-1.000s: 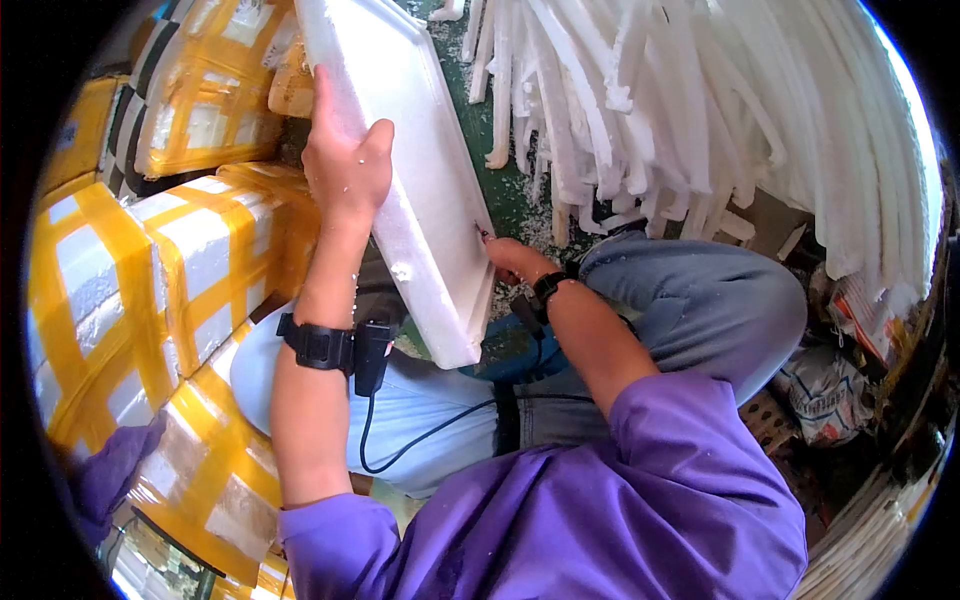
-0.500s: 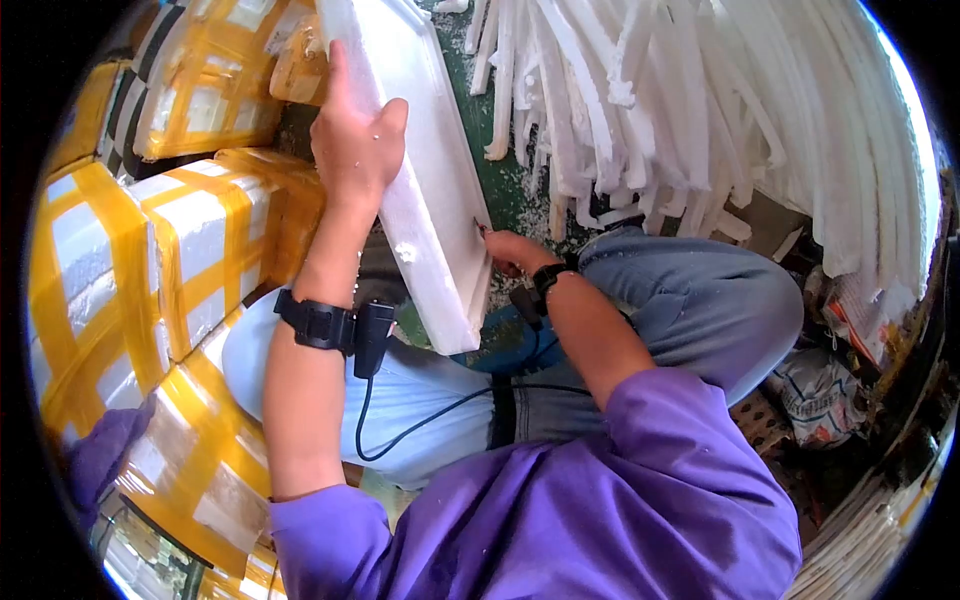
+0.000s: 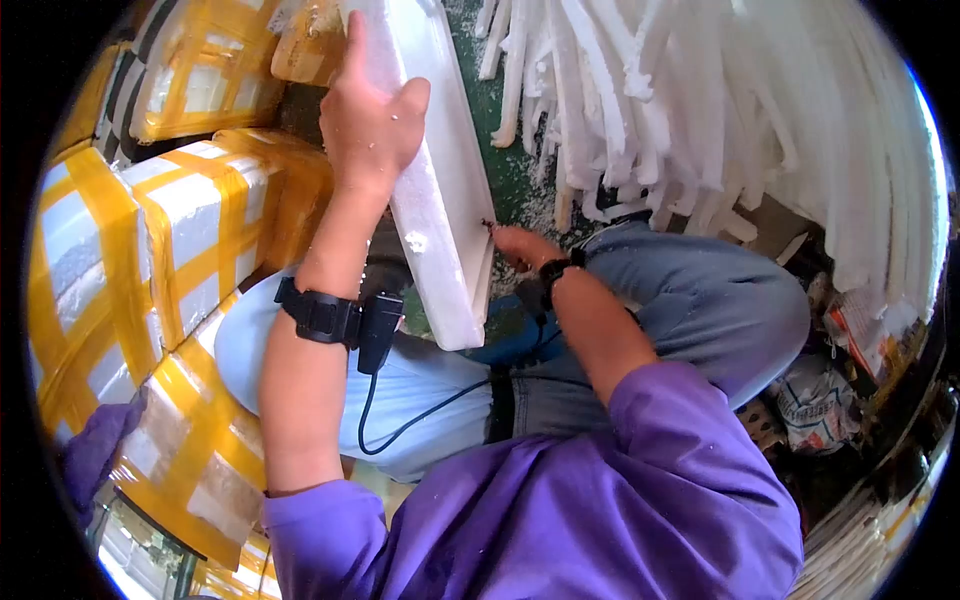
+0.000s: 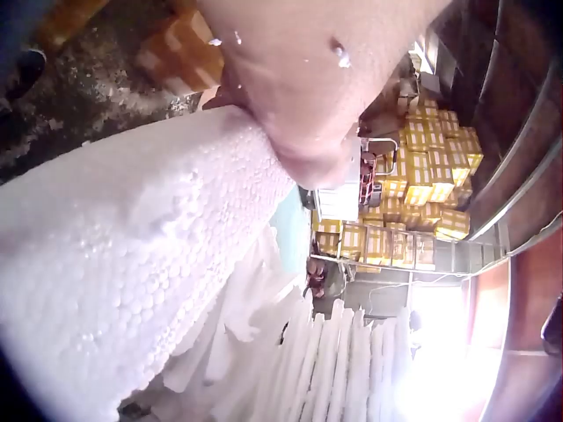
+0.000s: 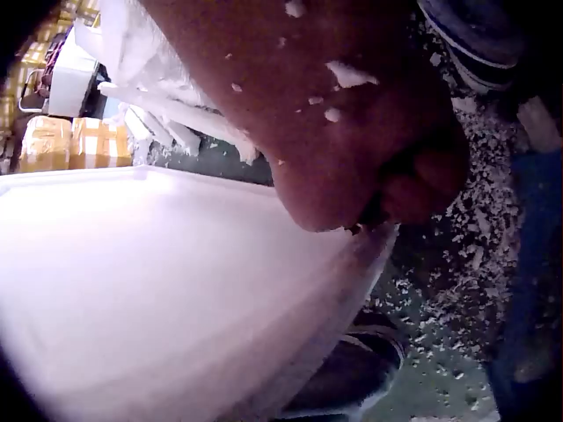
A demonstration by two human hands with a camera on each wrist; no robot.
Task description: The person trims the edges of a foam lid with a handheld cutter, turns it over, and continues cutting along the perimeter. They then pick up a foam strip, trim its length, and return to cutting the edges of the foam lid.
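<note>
Left grip (image 3: 370,120) clamped on one white foam panel (image 3: 440,210), thumb on the near face and fingers over the long edge, as a seated person in a purple shirt (image 3: 620,500) and jeans (image 3: 700,300) holds it on edge above the lap. Right grip (image 3: 520,245) sits curled against the panel's opposite edge, where a small dark tip (image 3: 487,225) shows. Whether that grip is closed on anything cannot be told.

The count: one panel, two hands, two black wristbands (image 3: 318,318), and one black cable (image 3: 400,430) trailing from the left band.

The panel is thick and flat, with a raised rim and a beaded, pitted surface that the left wrist view shows close up (image 4: 114,264). Loose white crumbs cling to both hands. Its lower corner hangs just over the thigh, and its top runs out of the head view.

At least four foam boxes (image 3: 200,230) stand stacked to the person's left, each criss-crossed with yellow tape and sealed, so their contents are hidden. The left wrist view shows more such boxes (image 4: 422,193) piled in the distance.

To the right leans a heap of white foam strips (image 3: 700,110), too many to count, over a green floor (image 3: 520,180) scattered with foam crumbs.
</note>
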